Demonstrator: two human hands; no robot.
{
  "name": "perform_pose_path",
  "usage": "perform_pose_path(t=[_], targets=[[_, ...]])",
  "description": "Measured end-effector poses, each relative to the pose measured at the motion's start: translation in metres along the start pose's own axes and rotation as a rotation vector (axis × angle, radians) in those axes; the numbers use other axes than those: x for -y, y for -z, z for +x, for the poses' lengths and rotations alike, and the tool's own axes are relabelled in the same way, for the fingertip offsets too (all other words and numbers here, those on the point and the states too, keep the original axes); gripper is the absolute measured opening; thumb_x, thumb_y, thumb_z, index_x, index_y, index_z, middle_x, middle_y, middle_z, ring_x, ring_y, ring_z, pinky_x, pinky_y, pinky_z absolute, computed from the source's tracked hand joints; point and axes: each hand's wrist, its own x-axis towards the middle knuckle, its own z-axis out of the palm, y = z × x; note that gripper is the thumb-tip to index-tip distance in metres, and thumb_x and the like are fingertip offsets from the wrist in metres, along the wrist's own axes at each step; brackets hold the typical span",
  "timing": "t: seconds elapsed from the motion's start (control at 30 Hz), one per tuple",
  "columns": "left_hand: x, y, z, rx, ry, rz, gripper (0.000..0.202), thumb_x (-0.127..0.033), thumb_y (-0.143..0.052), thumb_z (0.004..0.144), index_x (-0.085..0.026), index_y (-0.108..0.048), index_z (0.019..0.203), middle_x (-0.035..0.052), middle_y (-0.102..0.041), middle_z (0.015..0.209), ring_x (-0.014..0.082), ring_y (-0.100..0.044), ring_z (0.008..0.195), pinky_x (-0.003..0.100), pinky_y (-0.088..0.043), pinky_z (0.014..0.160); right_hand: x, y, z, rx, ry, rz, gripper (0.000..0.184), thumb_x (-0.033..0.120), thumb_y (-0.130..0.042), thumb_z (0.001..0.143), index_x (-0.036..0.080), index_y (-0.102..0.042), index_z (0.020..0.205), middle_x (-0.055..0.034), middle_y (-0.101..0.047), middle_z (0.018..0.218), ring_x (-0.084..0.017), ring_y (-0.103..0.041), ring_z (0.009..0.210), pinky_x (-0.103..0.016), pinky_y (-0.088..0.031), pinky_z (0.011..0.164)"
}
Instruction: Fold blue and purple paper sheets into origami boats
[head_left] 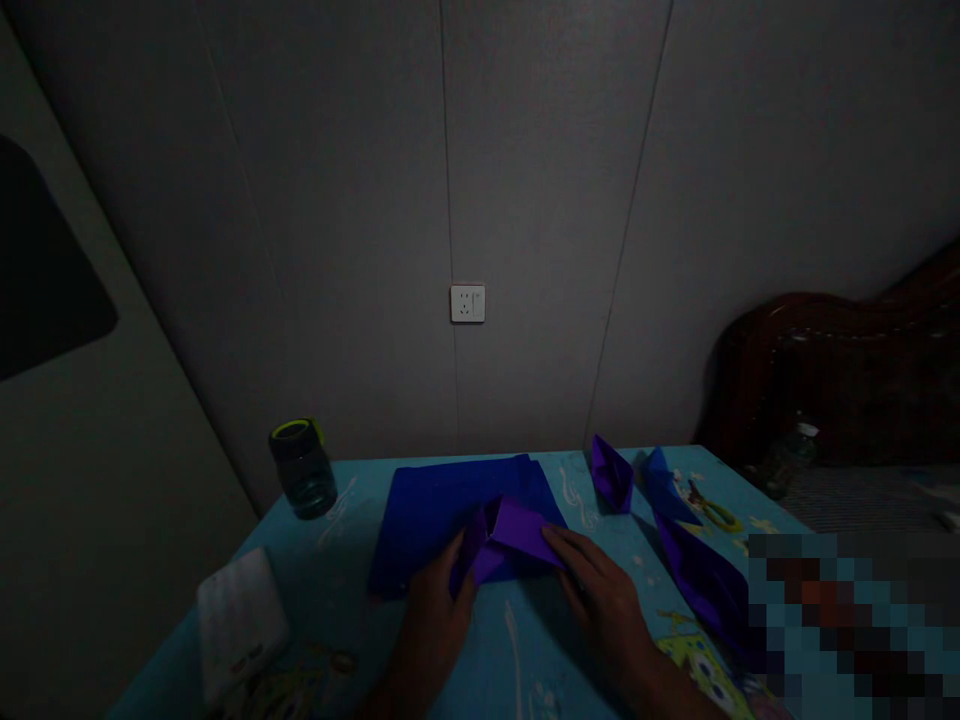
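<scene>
A partly folded piece of purple paper (521, 530) is held between my two hands, just above the near part of some dark blue sheets (442, 500). My left hand (439, 595) grips its left end, with the thumb on the near side. At the right end, the fingers of my right hand (596, 585) pinch the paper's edge. A raised fold with a small opening shows near the middle of the paper. The palms and some fingertips are hidden or dim.
On the right of the patterned blue tablecloth (480, 660) lie a purple paper boat (611, 475), a blue folded paper (664, 488), scissors (716, 512) and a longer purple folded boat (709, 580). To the left are a dark bottle (304, 470) and a white packet (241, 620).
</scene>
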Motion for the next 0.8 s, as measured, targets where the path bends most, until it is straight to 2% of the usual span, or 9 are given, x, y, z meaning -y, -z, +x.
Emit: perform_pose_path(t=[0.2,0.3,0.4,0.5,0.6,0.8], targets=[[-0.002,-0.002,0.002,-0.008,-0.002,-0.057,0.052,-0.021,-0.056,0.076,-0.012,-0.058,0.127,0.0156,-0.064,0.127,0.0282,-0.059,0.120,0.044,-0.042,0.106,0.024,0.002,-0.002,0.033,0.189,-0.079,0.041,0.013,-0.045,0.093,0.021,-0.057,0.131,-0.0134,-0.069,0.112,-0.020,-0.069,0.097,-0.031,-0.060,0.079],[-0.005,0.000,0.003,0.015,0.000,-0.092,0.053,-0.020,-0.055,0.073,-0.012,-0.056,0.126,0.0151,-0.067,0.122,0.0272,-0.062,0.114,0.042,-0.046,0.100,0.034,0.001,-0.004,0.051,0.210,-0.059,0.041,0.014,-0.047,0.092,0.020,-0.057,0.131,-0.0138,-0.068,0.112,-0.021,-0.068,0.098,-0.031,-0.059,0.079],[-0.012,0.004,0.003,0.045,0.030,-0.091,0.044,-0.022,-0.053,0.077,-0.014,-0.060,0.119,0.0120,-0.071,0.111,0.0262,-0.067,0.103,0.039,-0.051,0.091,0.035,0.000,-0.007,0.074,0.144,0.025,0.046,0.013,-0.050,0.088,0.022,-0.054,0.134,-0.0136,-0.064,0.117,-0.022,-0.066,0.102,-0.031,-0.058,0.082],[-0.017,0.006,0.004,0.069,0.042,-0.066,0.038,-0.024,-0.052,0.079,-0.015,-0.062,0.115,0.0113,-0.072,0.109,0.0262,-0.068,0.101,0.039,-0.052,0.088,0.033,-0.001,-0.010,0.089,0.060,0.110,0.053,0.011,-0.053,0.084,0.028,-0.052,0.135,-0.0109,-0.062,0.119,-0.022,-0.065,0.103,-0.032,-0.058,0.084],[-0.015,0.004,0.003,0.079,0.024,-0.050,0.041,-0.022,-0.051,0.078,-0.015,-0.062,0.117,0.0124,-0.071,0.113,0.0267,-0.067,0.105,0.040,-0.051,0.091,0.032,-0.004,-0.012,0.057,-0.046,0.227,0.056,0.010,-0.052,0.083,0.031,-0.051,0.135,-0.0082,-0.064,0.116,-0.022,-0.066,0.101,-0.031,-0.057,0.083],[0.001,-0.001,0.001,0.041,0.020,0.096,0.054,-0.011,-0.052,0.068,-0.013,-0.062,0.120,0.0153,-0.069,0.118,0.0289,-0.064,0.111,0.045,-0.048,0.098,0.040,-0.013,-0.009,-0.056,-0.227,0.378,0.058,0.010,-0.053,0.080,0.029,-0.049,0.135,-0.0075,-0.065,0.117,-0.022,-0.065,0.105,-0.030,-0.056,0.085]])
